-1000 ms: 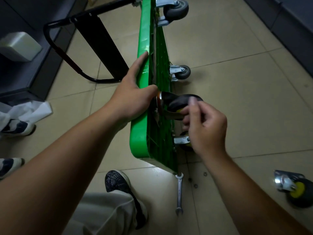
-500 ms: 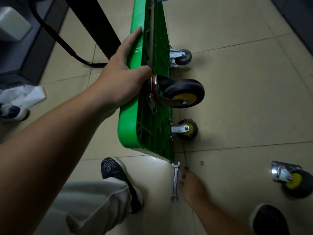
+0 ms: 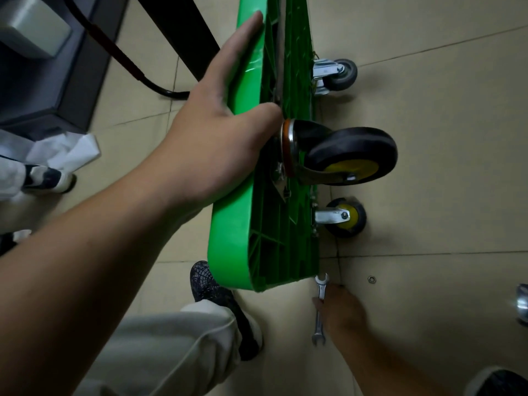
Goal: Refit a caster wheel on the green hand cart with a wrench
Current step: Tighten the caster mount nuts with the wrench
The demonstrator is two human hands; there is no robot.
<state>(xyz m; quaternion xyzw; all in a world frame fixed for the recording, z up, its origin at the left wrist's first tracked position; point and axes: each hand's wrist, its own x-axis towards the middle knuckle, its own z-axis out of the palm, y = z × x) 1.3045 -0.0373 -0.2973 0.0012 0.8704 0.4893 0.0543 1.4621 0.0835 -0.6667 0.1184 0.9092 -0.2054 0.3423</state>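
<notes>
Cart on its side, left hand steadying it, right hand down at the wrench.

From my remote seat: handle and dark cabinet crowd the left, with little room there. My left hand grips the upper edge of the cart, fingers flat along the deck, thumb hooked over the rim, touching the mounting plate of the big caster. Right of the cart is open tile. The wrench lies on the floor just off the cart's near corner. My right hand covers its middle, thumb across the shaft; whether it is actually grasped, I cannot tell. A washer sits near, and a loose caster at the right edge.
</notes>
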